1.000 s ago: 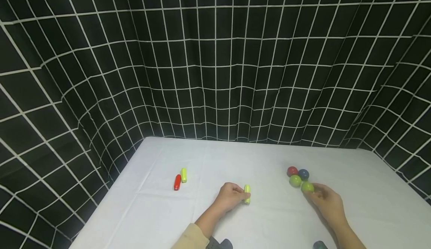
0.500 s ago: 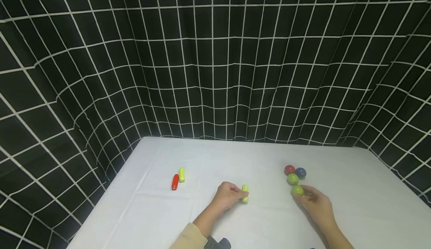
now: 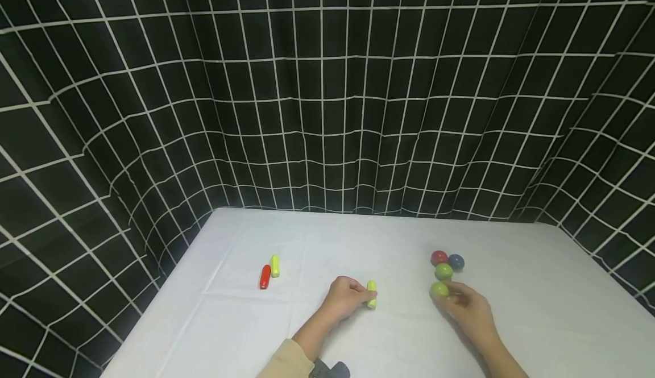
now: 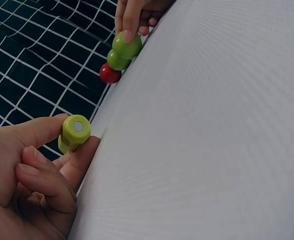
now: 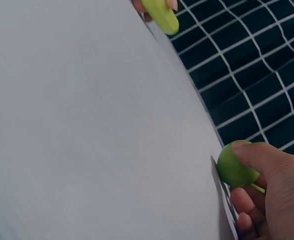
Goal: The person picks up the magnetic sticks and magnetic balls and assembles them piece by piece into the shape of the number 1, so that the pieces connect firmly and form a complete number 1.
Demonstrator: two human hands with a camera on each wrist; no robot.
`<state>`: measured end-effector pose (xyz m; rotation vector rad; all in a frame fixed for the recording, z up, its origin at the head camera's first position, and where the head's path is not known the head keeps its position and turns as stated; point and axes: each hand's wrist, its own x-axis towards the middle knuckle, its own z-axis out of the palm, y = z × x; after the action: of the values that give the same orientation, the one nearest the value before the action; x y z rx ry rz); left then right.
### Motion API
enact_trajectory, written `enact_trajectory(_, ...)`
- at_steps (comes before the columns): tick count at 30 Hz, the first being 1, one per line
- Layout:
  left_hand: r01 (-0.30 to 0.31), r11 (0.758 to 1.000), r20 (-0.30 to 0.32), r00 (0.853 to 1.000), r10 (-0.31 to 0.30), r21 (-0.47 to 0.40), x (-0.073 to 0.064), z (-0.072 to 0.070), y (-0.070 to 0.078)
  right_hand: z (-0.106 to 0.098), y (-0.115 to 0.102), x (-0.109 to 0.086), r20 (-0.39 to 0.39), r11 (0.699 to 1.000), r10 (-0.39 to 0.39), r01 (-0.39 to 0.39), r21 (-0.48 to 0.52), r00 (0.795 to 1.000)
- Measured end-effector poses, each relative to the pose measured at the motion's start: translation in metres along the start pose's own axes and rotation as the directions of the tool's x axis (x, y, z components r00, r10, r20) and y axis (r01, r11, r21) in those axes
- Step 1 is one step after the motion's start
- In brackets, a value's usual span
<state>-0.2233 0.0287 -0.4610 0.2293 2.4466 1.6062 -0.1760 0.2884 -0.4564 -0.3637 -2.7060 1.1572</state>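
My left hand pinches a short yellow-green rod between thumb and fingers, near the middle of the table. In the left wrist view the rod shows a pale round spot on its end. To the right, my right hand pinches a green ball, between thumb and fingers. Just beyond that hand a second green ball, a red ball and a blue ball lie clustered together. A gap separates the rod from the held ball.
A red rod and another yellow-green rod lie side by side on the left of the white-covered table. A black curtain with a white grid surrounds the table's back and sides.
My right hand has carried its green ball left, from the right of the clustered balls to in front of them. The left hand keeps its rod in place; the head view has shifted slightly.
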Motion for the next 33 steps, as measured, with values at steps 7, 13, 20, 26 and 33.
enact_trajectory(7,-0.007,1.0,0.007,1.0,0.007,0.0,0.001,0.0,-0.001,0.011,-0.011,-0.003,0.025,0.998,-0.038,0.037,0.04,0.999)
enact_trajectory(13,-0.015,1.0,0.005,1.0,0.015,0.002,0.0,0.0,-0.001,0.017,-0.017,-0.002,0.025,0.998,-0.053,0.051,0.047,0.998)
enact_trajectory(20,-0.017,1.0,0.006,1.0,0.017,0.002,0.001,0.001,-0.002,0.022,-0.023,-0.001,0.028,0.995,-0.06,0.058,0.08,0.998)
enact_trajectory(26,-0.014,1.0,0.005,1.0,0.014,0.007,0.001,0.0,-0.002,0.031,-0.031,0.001,0.015,0.994,-0.065,0.063,0.092,0.998)
enact_trajectory(33,-0.018,1.0,0.011,1.0,0.018,0.002,0.002,0.001,-0.002,0.044,-0.039,0.004,0.01,0.995,-0.057,0.055,0.089,0.998)
